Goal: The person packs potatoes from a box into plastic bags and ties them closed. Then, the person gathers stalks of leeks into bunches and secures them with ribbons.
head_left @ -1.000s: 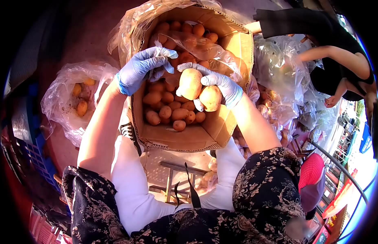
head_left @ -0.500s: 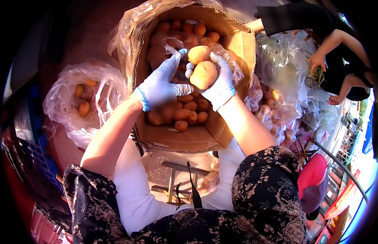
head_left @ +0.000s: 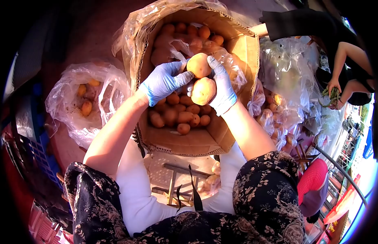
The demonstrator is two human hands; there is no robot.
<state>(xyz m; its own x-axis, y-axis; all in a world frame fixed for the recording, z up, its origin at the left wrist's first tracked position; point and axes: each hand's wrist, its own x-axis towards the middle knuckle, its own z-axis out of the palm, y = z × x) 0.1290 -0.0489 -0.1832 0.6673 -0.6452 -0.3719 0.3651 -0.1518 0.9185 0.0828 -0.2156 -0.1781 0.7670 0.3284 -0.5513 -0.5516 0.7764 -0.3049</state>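
My left hand (head_left: 164, 81), in a blue glove, has its thumb and fingers closed on the left side of a round potato (head_left: 199, 65). A second potato (head_left: 203, 91) rests in my right hand (head_left: 223, 89), gloved as well. The fingertips of my right hand reach up along the right side of the upper potato. Both hands are above an open cardboard box (head_left: 172, 147). Inside it lie loose potatoes (head_left: 185, 117) and, toward the far side, more potatoes partly under clear plastic (head_left: 183, 48).
A clear plastic bag (head_left: 69, 114) with a few potatoes stands to the left. Plastic bags (head_left: 284, 61) cover the right side. Another person's hand (head_left: 334, 86) holds green stems at far right. A wooden stool (head_left: 172, 183) shows below the box.
My left hand has gone from spread fingers to closing on the upper potato. My right hand keeps the lower potato. The other person's hand with the stems has moved right and down.
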